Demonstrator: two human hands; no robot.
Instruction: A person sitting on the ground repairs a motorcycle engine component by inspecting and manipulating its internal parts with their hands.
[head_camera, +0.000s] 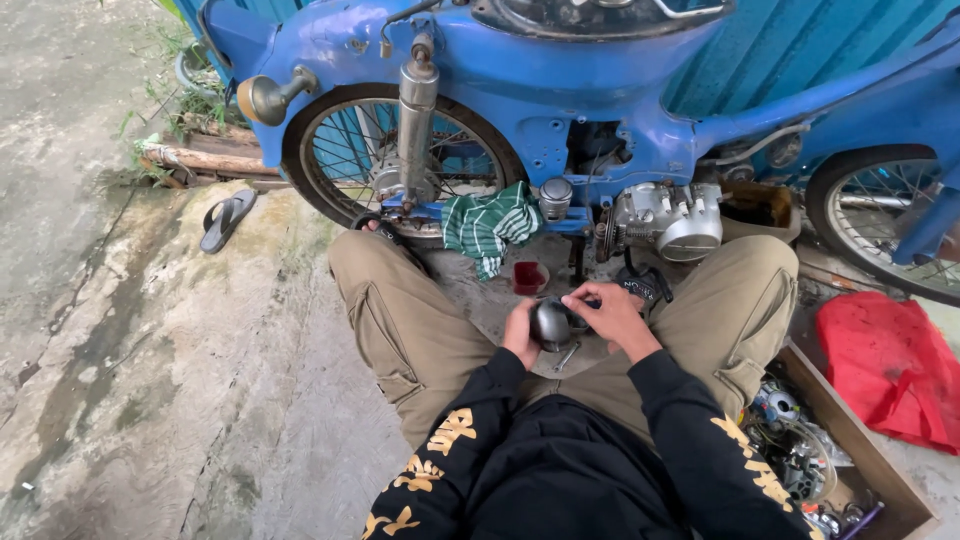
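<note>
Outdoors, rough concrete floor (200, 380), blue motorcycle (560, 90) parked across the top of the head view. I read the person as seated on the floor, legs spread toward the bike.

Left hand (521, 330): closed around a rounded grey metal part (550, 322), cupping it from its left side. Right hand (612, 312): fingers curled onto the top right of that same part, fingertips pinched together; whether they hold something small there I cannot tell.

The part sits between the two grips, just above the lap, in front of the bike's engine (668, 218).

Beyond the grips: small red cup (528, 277) on the floor, green striped rag (488, 225) draped at the footrest bar. A slim metal tool (567, 356) lies just under the part. To the right of the right grip, a wooden box of parts (830, 455) and a red cloth (890, 365). Far left, a sandal (226, 220).

Progress, judged: the part is off the bike and in hand, being worked on; nothing shows it finished or refitted.
</note>
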